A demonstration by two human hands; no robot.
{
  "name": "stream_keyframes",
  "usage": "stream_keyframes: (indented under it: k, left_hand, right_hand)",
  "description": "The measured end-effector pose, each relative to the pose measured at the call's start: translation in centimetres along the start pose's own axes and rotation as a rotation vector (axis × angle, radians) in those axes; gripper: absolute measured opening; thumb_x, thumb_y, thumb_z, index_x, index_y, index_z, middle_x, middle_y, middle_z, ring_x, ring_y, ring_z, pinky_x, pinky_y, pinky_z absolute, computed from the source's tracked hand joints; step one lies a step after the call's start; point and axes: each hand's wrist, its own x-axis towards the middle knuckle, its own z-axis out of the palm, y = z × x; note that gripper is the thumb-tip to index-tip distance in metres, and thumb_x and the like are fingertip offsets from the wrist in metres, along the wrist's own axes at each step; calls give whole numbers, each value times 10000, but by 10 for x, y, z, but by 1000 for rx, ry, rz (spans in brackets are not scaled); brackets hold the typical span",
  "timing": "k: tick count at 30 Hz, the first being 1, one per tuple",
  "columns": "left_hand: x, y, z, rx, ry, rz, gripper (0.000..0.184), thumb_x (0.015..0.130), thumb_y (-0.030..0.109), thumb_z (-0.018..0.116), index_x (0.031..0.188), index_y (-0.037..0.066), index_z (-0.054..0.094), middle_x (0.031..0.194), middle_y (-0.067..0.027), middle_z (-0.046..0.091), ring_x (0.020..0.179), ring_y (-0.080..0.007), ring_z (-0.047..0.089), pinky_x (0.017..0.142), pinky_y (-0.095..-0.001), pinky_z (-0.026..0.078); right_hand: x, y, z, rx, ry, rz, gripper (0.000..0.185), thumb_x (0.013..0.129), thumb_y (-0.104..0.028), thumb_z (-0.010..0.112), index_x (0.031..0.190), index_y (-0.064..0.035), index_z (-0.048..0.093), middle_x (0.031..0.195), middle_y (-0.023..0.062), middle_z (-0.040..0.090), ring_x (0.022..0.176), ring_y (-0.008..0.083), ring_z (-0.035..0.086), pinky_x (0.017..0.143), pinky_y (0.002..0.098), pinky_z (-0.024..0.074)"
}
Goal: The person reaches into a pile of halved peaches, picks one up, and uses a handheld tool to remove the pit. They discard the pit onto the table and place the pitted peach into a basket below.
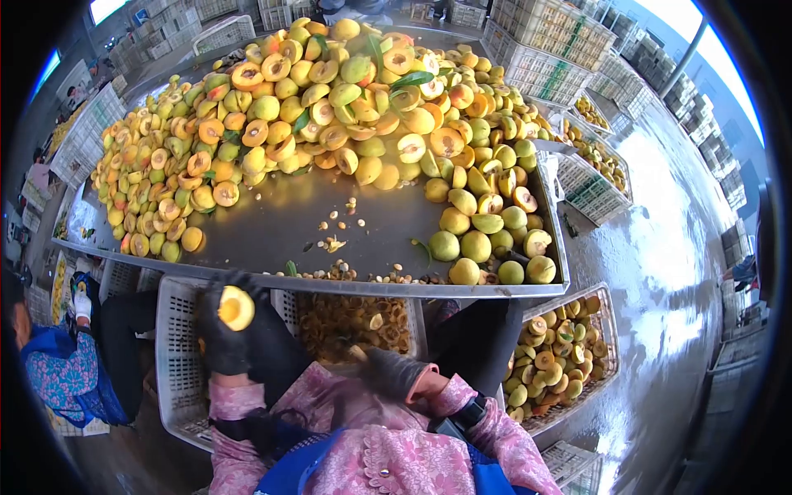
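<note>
My left hand [224, 338], in a dark glove, holds a yellow peach half [237, 308] just below the table's front edge, its hollowed cut face towards me. My right hand [389, 371], also gloved and smeared by motion, is closed in front of my lap; a small tan end of something [357, 353] shows at its fingers, too blurred to name. Beneath the hands, a crate [417, 330] holds many brown pits and scraps. Ahead, a heap of whole and halved peaches [330, 107] covers much of the metal table [280, 219].
A white crate [177, 371] stands under my left hand. To my right is a crate of peach halves [561, 355]. Loose pits [363, 271] lie along the table's raised front rim. At far left a co-worker's gloved hand [82, 305] shows. Stacked crates [553, 41] stand behind.
</note>
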Motion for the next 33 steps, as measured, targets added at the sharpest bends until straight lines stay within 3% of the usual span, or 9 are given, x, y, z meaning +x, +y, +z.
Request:
stream_keyframes:
  k: [2, 4, 10, 17, 20, 24, 28, 30, 33]
  left_hand:
    - [23, 11, -69, 463, 89, -3, 278, 892, 213, 528, 1019, -24, 601, 986, -98, 615, 920, -208, 586, 794, -303, 465]
    - [33, 6, -104, 1278, 156, -31, 244, 873, 190, 570, 995, -17, 612, 968, -124, 630, 887, -199, 596, 807, -316, 460]
    - [46, -45, 48, 804, -329, 265, 259, 802, 104, 646, 1038, 13, 585, 942, -142, 631, 850, -241, 627, 763, -342, 498]
    - [41, -145, 242, 1024, -1062, 410, 367, 772, 204, 611, 1108, 58, 585, 1171, -173, 550, 1113, -326, 500, 974, -392, 382]
    - [38, -175, 261, 1354, -1210, 290, 442, 729, 187, 636, 1149, 68, 567, 1234, -169, 508, 1167, -314, 457, 999, -394, 351]
    - [43, -148, 252, 1267, -1223, 201, 466, 730, 123, 609, 1189, 65, 551, 1248, -146, 512, 1136, -286, 497, 978, -383, 384]
    - [63, -150, 207, 102, -946, -613, 463, 785, 145, 531, 1220, -9, 486, 1263, -200, 482, 1130, -336, 499, 991, -471, 372]
    - [61, -127, 180, -651, -797, -960, 478, 820, 185, 487, 1238, -43, 445, 1264, -237, 464, 1134, -378, 487, 997, -529, 354]
    - [42, -91, 163, -674, -533, -1053, 525, 883, 317, 386, 1238, -68, 423, 1248, -269, 464, 1144, -427, 462, 998, -564, 337]
  right_hand:
    - [3, 1, 1, -37, -124, 455, 235, 876, -216, 524, 924, 14, 542, 690, 207, 551, 668, 367, 559, 648, 417, 436]
    - [4, 9, 0, 19, -140, 428, 243, 870, -217, 519, 929, 17, 542, 736, 224, 561, 756, 383, 576, 683, 438, 435]
    - [-12, 19, -6, 117, -58, 239, 251, 863, -192, 506, 1026, -4, 538, 817, 228, 551, 762, 385, 565, 678, 429, 440]
    - [-42, 36, -15, 224, 91, 342, 280, 820, -196, 576, 1022, -8, 528, 848, 211, 504, 765, 359, 514, 670, 419, 421]
    - [-46, 24, -41, -291, -100, 254, 130, 844, -106, 531, 930, -11, 555, 876, 160, 561, 778, 255, 571, 651, 337, 458]
    - [-53, 46, -34, -636, -108, -91, 118, 811, -129, 524, 872, -36, 564, 895, 158, 535, 724, 254, 533, 612, 322, 439]
    - [-57, 47, -40, -466, 9, -93, 248, 812, -150, 576, 1013, -5, 560, 998, 185, 519, 829, 278, 537, 710, 340, 451]
    - [-52, 32, -51, -88, 54, 129, 329, 830, -148, 597, 1109, 17, 538, 1041, 179, 507, 907, 266, 541, 769, 333, 458]
    - [-33, -34, -77, 685, 109, 641, 336, 858, -141, 584, 1146, 8, 495, 988, 104, 513, 851, 164, 543, 710, 268, 463]
